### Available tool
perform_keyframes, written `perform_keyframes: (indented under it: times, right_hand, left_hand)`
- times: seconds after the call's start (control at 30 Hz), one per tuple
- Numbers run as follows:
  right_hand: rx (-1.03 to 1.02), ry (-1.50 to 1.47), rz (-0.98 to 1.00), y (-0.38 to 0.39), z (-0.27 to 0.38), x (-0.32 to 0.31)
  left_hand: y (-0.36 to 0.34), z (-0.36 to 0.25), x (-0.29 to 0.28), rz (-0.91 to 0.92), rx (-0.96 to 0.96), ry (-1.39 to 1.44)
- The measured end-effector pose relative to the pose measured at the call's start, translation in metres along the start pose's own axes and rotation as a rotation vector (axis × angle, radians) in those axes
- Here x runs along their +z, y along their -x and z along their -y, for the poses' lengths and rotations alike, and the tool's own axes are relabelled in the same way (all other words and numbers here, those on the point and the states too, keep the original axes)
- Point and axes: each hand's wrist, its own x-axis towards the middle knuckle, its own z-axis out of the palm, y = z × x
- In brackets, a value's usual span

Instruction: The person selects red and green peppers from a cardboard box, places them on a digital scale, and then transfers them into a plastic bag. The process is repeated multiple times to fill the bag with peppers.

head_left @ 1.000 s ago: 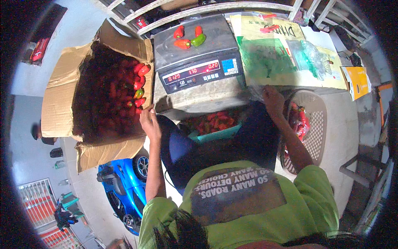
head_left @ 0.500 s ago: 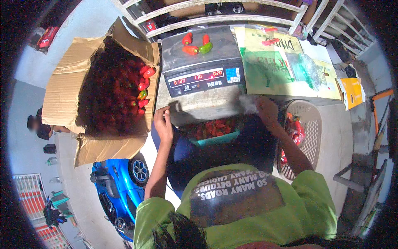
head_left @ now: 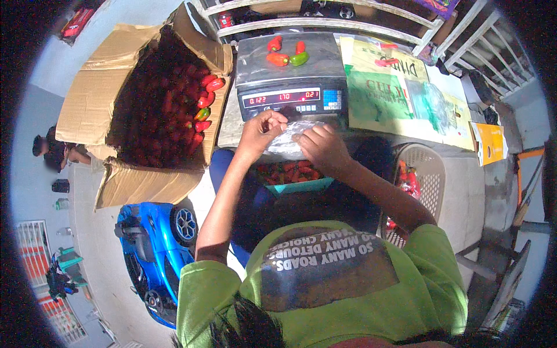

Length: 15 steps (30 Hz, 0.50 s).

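My left hand (head_left: 259, 130) and my right hand (head_left: 321, 145) both grip a clear plastic bag (head_left: 288, 138) between them, just in front of a grey digital scale (head_left: 290, 81). Several red peppers and one green pepper (head_left: 287, 55) lie on the scale's pan. Below my hands sits a teal tray of red peppers (head_left: 290, 174) on my lap. A big cardboard box (head_left: 116, 110) heaped with red peppers (head_left: 168, 110) stands to the left of the scale.
Printed plastic sacks (head_left: 400, 95) cover the counter to the right. A beige plastic basket (head_left: 420, 180) with red peppers stands by my right arm. A blue toy car (head_left: 154, 243) sits on the floor at lower left. A seated person (head_left: 55, 153) is at the far left.
Both hands have come together in front of the scale and taken hold of the clear bag; earlier they were spread apart at the tray's sides.
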Motion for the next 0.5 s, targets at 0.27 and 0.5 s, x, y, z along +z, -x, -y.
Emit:
perform_keyframes:
  times: [0.27, 0.5]
  right_hand:
    - [-0.053, 0.061, -0.024, -0.008, -0.006, 0.003]
    - [0.050, 0.131, 0.252, 0.017, -0.009, 0.042]
  left_hand:
    - [0.008, 0.010, 0.011, -0.238, 0.174, -0.220]
    - [0.003, -0.036, 0.017, -0.539, 0.265, -0.318]
